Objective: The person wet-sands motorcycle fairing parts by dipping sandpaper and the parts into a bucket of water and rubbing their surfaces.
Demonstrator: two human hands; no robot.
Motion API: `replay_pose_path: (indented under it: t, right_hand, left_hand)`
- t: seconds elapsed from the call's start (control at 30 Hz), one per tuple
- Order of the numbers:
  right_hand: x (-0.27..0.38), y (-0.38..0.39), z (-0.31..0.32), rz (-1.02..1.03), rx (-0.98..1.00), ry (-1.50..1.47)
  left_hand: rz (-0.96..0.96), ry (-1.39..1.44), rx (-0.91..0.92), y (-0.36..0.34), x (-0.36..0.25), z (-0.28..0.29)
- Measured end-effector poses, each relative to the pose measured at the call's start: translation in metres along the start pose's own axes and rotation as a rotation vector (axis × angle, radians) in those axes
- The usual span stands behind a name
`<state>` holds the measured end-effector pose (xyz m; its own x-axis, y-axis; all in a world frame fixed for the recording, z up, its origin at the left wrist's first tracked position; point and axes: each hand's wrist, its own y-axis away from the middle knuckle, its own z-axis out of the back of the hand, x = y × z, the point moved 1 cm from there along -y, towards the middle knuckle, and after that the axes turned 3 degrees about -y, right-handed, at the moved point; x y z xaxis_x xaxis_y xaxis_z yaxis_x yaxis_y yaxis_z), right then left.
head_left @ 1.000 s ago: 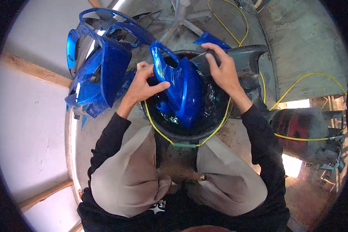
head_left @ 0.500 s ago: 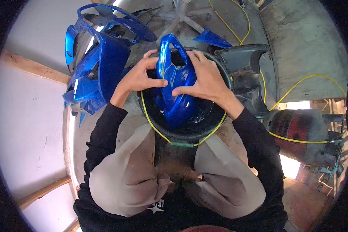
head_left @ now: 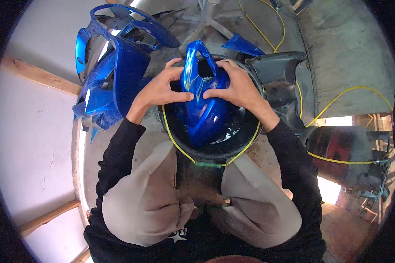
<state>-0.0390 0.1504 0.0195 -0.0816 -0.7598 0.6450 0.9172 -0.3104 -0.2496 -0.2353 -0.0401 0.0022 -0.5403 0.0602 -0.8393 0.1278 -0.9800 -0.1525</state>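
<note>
A glossy blue plastic fairing panel (head_left: 206,118), with an oval opening at its upper end, stands tilted inside a round black tub (head_left: 193,154) that holds water and has a yellow loop with a green grip at the near side. My left hand (head_left: 164,90) is closed on the panel's left side, thumb across its face. My right hand (head_left: 239,87) is closed on the right side, its thumb lying on the face near the left thumb. My knees are either side of the tub's near end.
More blue fairings (head_left: 116,70) stand at the left beside a white wall (head_left: 30,144). A small blue piece (head_left: 241,44) lies near a metal stand (head_left: 206,22). Dark plastic panels (head_left: 283,70) adjoin the tub's right. A dark-red tank (head_left: 338,142) and yellow hoses (head_left: 346,92) are at the right.
My right hand has moved left and down from the tub's far right rim onto the panel. The panel has turned more upright in the picture, with both hands now on its sides.
</note>
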Motion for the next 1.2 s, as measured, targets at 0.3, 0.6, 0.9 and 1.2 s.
replay_pose_path:
  t: [0.3, 0.6, 0.9, 1.2]
  right_hand:
    - [0.001, 0.009, 0.006, 0.015, -0.038, -0.075]
    - [0.001, 0.009, 0.004, -0.017, -0.016, -0.069]
    - [0.009, 0.008, 0.007, -0.026, 0.007, -0.078]
    - [0.005, 0.008, 0.003, -0.018, 0.000, -0.073]
  left_hand:
    - [0.129, 0.185, -0.018, -0.015, -0.036, 0.016]
    - [0.196, 0.189, 0.052, -0.038, -0.027, 0.040]
    - [0.110, 0.288, -0.068, -0.050, -0.025, 0.038]
    - [0.100, 0.160, -0.090, -0.058, -0.023, 0.043]
